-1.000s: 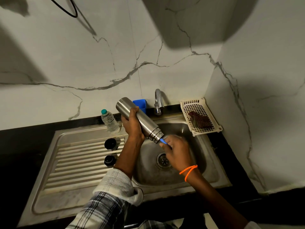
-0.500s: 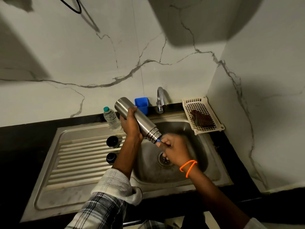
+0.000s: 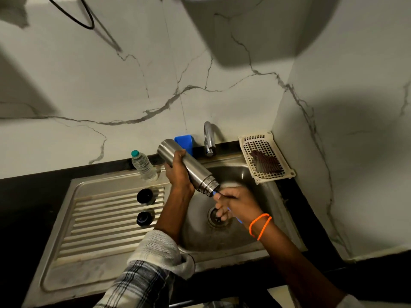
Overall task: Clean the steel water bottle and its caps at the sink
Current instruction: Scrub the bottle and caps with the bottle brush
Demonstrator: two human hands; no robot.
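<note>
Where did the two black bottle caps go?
In the head view, both black caps sit on the ribbed draining board, left of the sink bowl, just below the small plastic bottle.

The left hand (image 3: 178, 174) is raised with its forearm reaching up from a rolled plaid sleeve (image 3: 155, 263), and its fingers (image 3: 179, 154) and thumb are curled round the body of the steel bottle (image 3: 189, 167), holding it tilted with the open mouth pointing down and to the right. The right hand (image 3: 238, 204) sits just below that mouth, its forearm coming in from the lower right with orange thread bands (image 3: 260, 226) round the wrist. Its fingers are curled round a thin blue brush handle (image 3: 236, 217) that points up into the bottle's mouth.
</note>
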